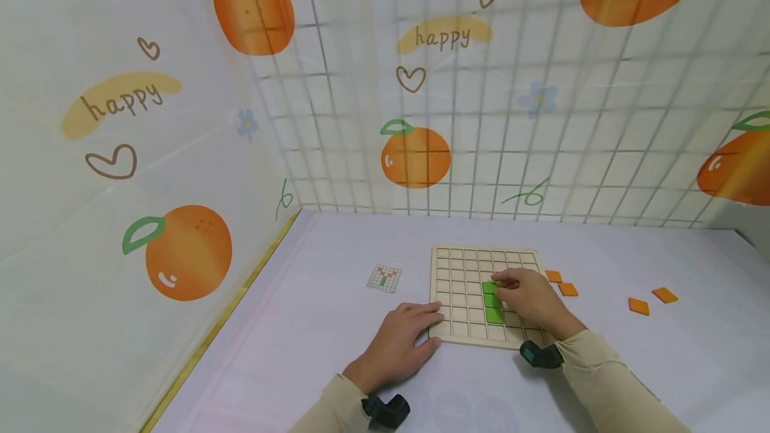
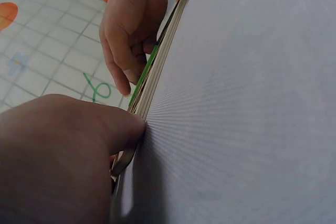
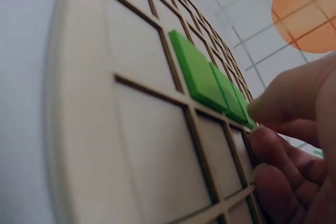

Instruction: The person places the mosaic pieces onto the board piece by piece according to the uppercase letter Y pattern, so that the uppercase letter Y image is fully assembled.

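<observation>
A square wooden grid board [image 1: 460, 333] lies flat on the table, with a column of green square tiles [image 1: 493, 315] in its cells. My right hand [image 1: 532, 299] is over the board with curled fingers, its thumb and forefinger at the far tile of that column. In the right wrist view, the thumb tip meets the far end of the green tiles [image 3: 197, 72], and the fingers partly hide that end. My left hand [image 1: 400, 343] rests at the board's near left corner, fingertips on the left edge; in the left wrist view its thumb [image 2: 123, 127] touches the board's side.
A small card [image 1: 384, 278] with a coloured grid pattern lies left of the board. Several orange tiles lie to its right, two near the edge [image 1: 568, 290] and two farther off [image 1: 639, 306]. Printed curtains [image 1: 361, 152] hang behind the table and on its left.
</observation>
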`<state>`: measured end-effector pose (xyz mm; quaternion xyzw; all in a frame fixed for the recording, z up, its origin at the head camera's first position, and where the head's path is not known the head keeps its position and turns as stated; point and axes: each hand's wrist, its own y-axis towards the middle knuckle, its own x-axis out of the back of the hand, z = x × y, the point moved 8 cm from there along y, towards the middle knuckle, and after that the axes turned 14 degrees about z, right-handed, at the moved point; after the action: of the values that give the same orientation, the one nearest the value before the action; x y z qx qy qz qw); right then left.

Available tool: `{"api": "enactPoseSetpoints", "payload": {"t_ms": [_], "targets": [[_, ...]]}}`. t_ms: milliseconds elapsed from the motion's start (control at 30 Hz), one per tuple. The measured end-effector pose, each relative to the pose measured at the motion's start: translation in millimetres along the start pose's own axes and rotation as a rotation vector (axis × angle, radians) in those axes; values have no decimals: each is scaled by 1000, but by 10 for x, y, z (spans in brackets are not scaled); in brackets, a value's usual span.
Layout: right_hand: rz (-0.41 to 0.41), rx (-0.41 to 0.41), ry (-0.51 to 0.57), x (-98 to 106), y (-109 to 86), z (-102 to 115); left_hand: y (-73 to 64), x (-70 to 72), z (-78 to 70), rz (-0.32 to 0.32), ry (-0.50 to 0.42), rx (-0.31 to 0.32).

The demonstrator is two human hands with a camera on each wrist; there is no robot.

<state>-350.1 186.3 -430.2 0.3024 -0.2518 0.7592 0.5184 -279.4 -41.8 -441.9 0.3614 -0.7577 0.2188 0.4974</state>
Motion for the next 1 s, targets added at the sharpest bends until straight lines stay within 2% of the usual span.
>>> {"api": "enactPoseSetpoints", "payload": {"t_ms": [167, 333, 567, 800, 1000], "targets": [[6, 8, 37, 34, -50, -28, 9, 8, -10, -9, 11, -11], [32, 11, 135, 106, -165, -59, 13, 1, 0, 4, 1, 11], [-30, -52, 79, 338, -448, -135, 24, 17, -18, 11, -3, 3], [-54, -112, 203, 552, -736, -412, 39, 10, -1, 21, -12, 20], [-77, -195, 185, 749, -959, -743, 33, -8, 16, 18, -18, 26]]}}
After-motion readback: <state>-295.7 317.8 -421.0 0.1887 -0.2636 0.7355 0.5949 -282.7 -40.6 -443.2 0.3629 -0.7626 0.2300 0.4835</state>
